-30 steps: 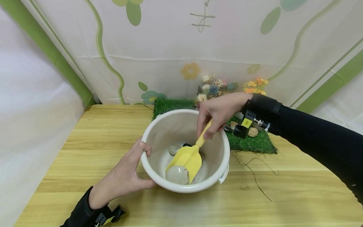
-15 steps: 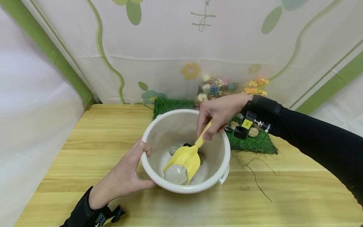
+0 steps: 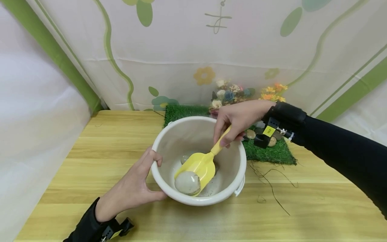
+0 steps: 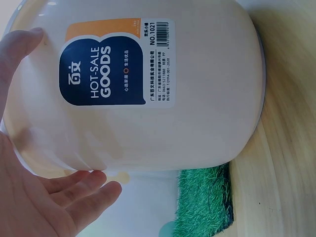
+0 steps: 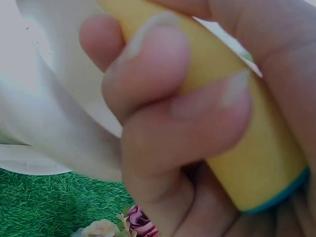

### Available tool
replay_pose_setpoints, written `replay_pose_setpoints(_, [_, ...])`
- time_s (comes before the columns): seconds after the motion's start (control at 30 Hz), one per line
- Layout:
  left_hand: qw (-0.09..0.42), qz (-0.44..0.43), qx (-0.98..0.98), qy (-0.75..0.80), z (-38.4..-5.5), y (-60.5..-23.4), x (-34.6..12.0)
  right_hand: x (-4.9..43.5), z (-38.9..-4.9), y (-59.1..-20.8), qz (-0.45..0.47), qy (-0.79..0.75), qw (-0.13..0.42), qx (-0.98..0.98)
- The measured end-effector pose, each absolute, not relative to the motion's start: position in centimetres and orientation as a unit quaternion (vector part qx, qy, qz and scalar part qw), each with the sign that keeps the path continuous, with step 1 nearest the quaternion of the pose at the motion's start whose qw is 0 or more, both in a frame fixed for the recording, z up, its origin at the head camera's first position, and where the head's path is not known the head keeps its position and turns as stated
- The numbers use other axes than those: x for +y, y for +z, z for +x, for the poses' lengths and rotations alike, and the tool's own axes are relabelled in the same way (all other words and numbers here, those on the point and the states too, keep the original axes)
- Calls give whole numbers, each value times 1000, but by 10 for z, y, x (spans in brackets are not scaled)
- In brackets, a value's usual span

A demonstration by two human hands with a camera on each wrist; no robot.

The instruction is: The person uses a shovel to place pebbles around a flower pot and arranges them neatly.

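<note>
A white bucket (image 3: 161, 137) stands on the wooden table. My left hand (image 3: 133, 183) grips its left rim, fingers hooked over the edge and thumb along the outside; a printed label (image 4: 118, 64) shows on the bucket wall in the left wrist view. My right hand (image 3: 234, 121) holds a yellow toy shovel (image 3: 207, 164) by its handle, fingers wrapped round it in the right wrist view. The blade reaches down into the bucket with a large pale stone (image 3: 187, 182) on it. Behind the blade, a smaller stone (image 3: 184, 158) lies partly hidden at the bottom.
Behind the bucket lies a green turf mat (image 3: 270, 153) with several stones (image 3: 272, 141) on it. Artificial flowers (image 3: 229, 95) stand at its back, before a printed curtain (image 3: 169, 40). Thin dark strands (image 3: 273, 191) lie on the table (image 3: 112, 141) to the right.
My right hand has shifted slightly right, and the shovel has risen a little with the pale stone on its blade. The dark stone behind the blade is now hidden. My left hand stays on the rim.
</note>
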State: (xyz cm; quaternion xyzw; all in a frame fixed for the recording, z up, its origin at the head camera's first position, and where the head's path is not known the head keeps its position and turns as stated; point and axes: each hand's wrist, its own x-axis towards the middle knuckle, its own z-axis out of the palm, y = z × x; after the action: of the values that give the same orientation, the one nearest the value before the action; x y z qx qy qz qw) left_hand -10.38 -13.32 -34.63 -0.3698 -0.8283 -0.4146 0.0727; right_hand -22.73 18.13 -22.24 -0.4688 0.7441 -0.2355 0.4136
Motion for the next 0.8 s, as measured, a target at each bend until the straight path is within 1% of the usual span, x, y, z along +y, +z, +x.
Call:
replay_pose_setpoints(0.27, [59, -367, -831, -415, -105, -345, -133, 190, -224, -220, -462, -258, 411, 742])
replay_pose_setpoints(0.47, [65, -368, -830, -414, -105, -345, -133, 193, -225, -221, -473, -268, 412, 732])
replay_pose_setpoints(0.63, [67, -368, -832, -410, -106, -346, -133, 201, -222, -218, -465, -301, 419, 720])
replay_pose_setpoints(0.8, [64, -365, -834, -409, -106, -346, -134, 213, -220, -215, -466, -301, 396, 731])
